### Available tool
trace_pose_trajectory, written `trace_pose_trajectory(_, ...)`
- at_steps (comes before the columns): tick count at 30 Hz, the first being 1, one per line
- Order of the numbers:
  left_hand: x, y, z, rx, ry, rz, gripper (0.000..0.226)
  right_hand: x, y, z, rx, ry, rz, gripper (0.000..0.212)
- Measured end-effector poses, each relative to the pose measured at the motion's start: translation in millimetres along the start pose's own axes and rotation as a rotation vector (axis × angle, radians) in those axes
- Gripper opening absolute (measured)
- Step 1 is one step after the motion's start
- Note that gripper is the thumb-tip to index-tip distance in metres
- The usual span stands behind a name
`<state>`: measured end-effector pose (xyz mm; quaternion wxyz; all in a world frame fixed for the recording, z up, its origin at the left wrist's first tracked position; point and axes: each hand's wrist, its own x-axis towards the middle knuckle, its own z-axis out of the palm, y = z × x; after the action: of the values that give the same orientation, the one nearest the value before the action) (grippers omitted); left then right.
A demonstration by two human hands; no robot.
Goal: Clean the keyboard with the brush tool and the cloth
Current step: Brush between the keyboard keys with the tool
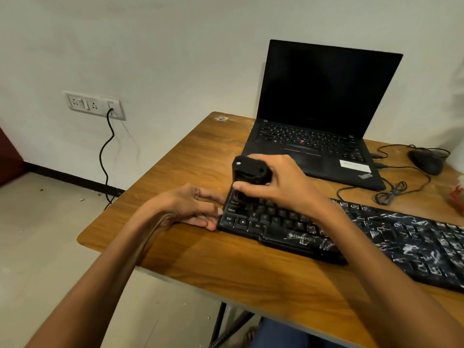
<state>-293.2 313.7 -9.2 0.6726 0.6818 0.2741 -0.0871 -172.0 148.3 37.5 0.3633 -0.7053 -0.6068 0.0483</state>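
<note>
A black keyboard (376, 237) lies across the wooden desk (200, 259), its right half covered in white smears and dust. My right hand (281, 182) grips a black brush tool (248, 172) upright, bristle end down on the keys at the keyboard's far left end. Beside it, my left hand (190, 207) rests on the desk with its fingertips against the keyboard's left edge, fingers fairly straight. No cloth is in view.
An open black laptop (321, 116) with a dark screen stands behind the keyboard. A black mouse (426, 160) and coiled cables (391, 189) lie at the right. A wall socket (95, 105) with a plugged-in cord is at left. The desk's left edge is close to my left hand.
</note>
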Motion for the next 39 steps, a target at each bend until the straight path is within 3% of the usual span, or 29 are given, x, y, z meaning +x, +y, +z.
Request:
trace_pose_trajectory(2, 1, 0, -2, 0.006, -0.024, 0.007, 0.028, -4, -1, 3, 0.157, -0.047, -0.008, 0.022)
trace_pose_trajectory(5, 2, 0, -3, -0.003, -0.028, 0.008, 0.031, -5, 1, 10, 0.061, -0.117, 0.027, 0.037)
trace_pose_trajectory(8, 0, 1, 0, -0.005, -0.025, 0.004, 0.029, 1, 5, -1, -0.006, -0.026, -0.005, 0.028)
trace_pose_trajectory(11, 0, 1, -2, -0.008, -0.032, 0.004, 0.021, -8, -4, 10, 0.168, -0.162, -0.013, 0.02)
trace_pose_trajectory(18, 0, 2, 0, 0.012, -0.027, 0.008, 0.034, -13, 0, -26, 0.04, -0.324, 0.132, 0.027)
trace_pose_trajectory(20, -1, 2, 0, 0.008, -0.025, 0.013, 0.03, -5, -6, -24, 0.008, -0.313, 0.089, 0.035)
trace_pose_trajectory(24, -3, 2, 2, 0.039, 0.006, 0.025, 0.016, 3, -19, 3, 0.149, -0.287, 0.03, 0.02)
trace_pose_trajectory(28, -4, 2, 3, 0.025, -0.004, 0.032, 0.023, -12, -6, -8, 0.146, -0.324, 0.131, 0.017)
trace_pose_trajectory(33, -2, 3, 3, 0.017, 0.004, 0.026, 0.034, -51, 23, -63, 0.129, -0.306, 0.247, 0.052)
trace_pose_trajectory(37, -4, 12, 1, 0.113, -0.023, 0.024, 0.027, -52, 23, -67, 0.261, -0.161, 0.178, 0.035)
trace_pose_trajectory(39, -4, 17, 4, 0.155, -0.037, 0.035, 0.031, -41, 22, -52, 0.284, -0.151, 0.183, 0.037)
